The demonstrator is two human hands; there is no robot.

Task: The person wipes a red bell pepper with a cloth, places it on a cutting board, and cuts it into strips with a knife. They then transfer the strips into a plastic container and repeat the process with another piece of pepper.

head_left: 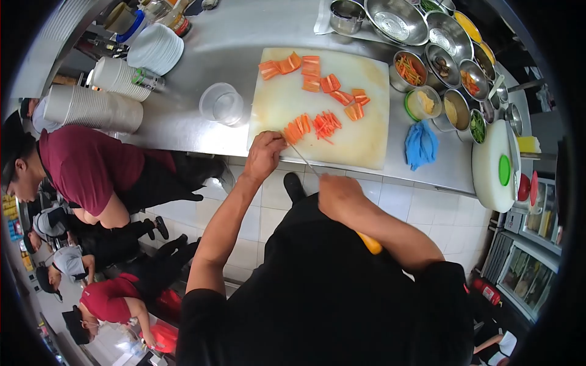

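Observation:
My right hand (340, 196) is closed around a knife, whose thin blade (303, 160) points to the front left edge of a white cutting board (268, 97). My left hand (267, 155) is closed, fingers bent, pressing red pepper pieces at that edge beside the blade tip. Right by it on the board lie cut pepper strips (298, 127) and a pile of finer strips (326, 125). Farther back, several flattened red pepper pieces (311, 73) are spread out. A yellow-orange end (369, 243) shows below my right forearm; whether it belongs to the knife I cannot tell.
A clear plastic tub (221, 104) stands left of the board, near stacked white containers (91, 108) and plates (155, 49). At right are a blue cloth (421, 145), metal bowls (398, 21) of cut vegetables and a round white board (494, 165). A co-worker (91, 165) stands close on the left.

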